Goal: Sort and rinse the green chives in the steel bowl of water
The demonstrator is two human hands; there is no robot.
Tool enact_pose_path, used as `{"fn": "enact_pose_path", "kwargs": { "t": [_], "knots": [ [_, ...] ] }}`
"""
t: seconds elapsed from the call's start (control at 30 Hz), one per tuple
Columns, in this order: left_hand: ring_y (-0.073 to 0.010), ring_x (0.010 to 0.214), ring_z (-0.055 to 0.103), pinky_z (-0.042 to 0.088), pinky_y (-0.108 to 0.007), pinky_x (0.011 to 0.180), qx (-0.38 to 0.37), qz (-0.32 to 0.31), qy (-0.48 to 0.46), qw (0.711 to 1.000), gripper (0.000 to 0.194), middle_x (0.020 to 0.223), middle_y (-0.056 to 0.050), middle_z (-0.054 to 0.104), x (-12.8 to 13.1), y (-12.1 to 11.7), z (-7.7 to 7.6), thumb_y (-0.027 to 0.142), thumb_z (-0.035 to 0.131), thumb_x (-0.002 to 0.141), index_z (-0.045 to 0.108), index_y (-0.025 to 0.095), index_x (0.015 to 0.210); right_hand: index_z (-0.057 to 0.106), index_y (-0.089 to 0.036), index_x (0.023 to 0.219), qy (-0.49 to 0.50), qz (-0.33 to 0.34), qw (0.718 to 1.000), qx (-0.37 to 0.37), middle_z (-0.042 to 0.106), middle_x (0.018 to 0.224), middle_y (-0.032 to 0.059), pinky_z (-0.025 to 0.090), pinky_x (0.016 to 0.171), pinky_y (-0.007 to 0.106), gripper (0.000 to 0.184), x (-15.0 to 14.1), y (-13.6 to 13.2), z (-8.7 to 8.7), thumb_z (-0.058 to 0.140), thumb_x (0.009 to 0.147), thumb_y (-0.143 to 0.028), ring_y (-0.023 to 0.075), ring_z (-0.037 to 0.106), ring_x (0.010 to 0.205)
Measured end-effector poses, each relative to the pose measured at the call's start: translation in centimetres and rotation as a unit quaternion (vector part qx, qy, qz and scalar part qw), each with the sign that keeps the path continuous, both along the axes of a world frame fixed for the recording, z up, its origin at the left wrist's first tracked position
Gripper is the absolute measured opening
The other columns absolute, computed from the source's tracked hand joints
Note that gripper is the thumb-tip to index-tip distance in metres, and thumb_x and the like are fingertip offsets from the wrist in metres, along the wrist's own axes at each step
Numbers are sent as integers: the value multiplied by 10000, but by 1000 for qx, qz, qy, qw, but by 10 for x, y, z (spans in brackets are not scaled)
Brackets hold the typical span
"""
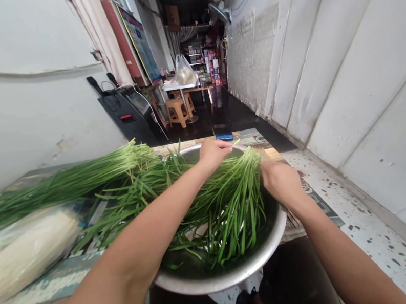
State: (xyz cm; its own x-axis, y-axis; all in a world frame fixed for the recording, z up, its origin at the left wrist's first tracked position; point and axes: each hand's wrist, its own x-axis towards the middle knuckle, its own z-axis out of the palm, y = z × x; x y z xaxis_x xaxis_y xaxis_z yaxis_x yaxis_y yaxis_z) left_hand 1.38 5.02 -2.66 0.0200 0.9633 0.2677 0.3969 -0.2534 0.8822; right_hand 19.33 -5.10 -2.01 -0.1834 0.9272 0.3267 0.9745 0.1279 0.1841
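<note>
My left hand (214, 153) reaches over the far side of a metal basin (225, 283), its thumb and finger pinched on the pale end of a garlic chive (236, 143). At the basin's right rim my right hand (282, 180) is closed against the pale cut ends of a bunch of garlic chives (240, 203). The fingers of that hand are mostly hidden behind the stems. Long green leaves from the bunch hang down into the basin. More loose chives (130, 205) spill over the basin's left rim.
A thick pile of chives (75, 178) lies on the table at left, beside a clear plastic bag of pale, thin strands (28, 248). Bamboo skewers (271, 154) lie beyond my right hand. A blue object (224, 137) sits at the table's far edge. A black speaker-like box (134, 114) stands behind.
</note>
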Motion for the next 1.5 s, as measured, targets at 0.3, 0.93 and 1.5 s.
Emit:
{"fn": "enact_pose_path", "kwargs": {
  "t": [0.3,0.93,1.5],
  "knots": [
    [-189,802,644,459,-276,762,18,-3,25,1000,148,837,-42,723,11,-14,4,191,699,681,758,193,817,575,-138,820,-3,-20,1000,-17,625,732,82,225,537,269,229,-3,-3,4,354,866,-179,150,567,653],
    [-145,629,574,383,-207,639,-56,-250,207,944,198,611,-7,634,-39,-15,55,296,619,757,692,168,624,625,-148,908,210,34,968,136,661,827,84,366,664,252,314,6,-3,-3,331,912,-257,164,585,738],
    [-300,1184,503,378,-449,990,-21,-149,325,934,704,1341,-137,496,-49,-176,20,334,458,872,130,215,1484,621,-144,835,402,96,840,352,552,657,9,393,614,239,251,19,-25,-18,428,905,-287,116,509,614]
  ]
}}
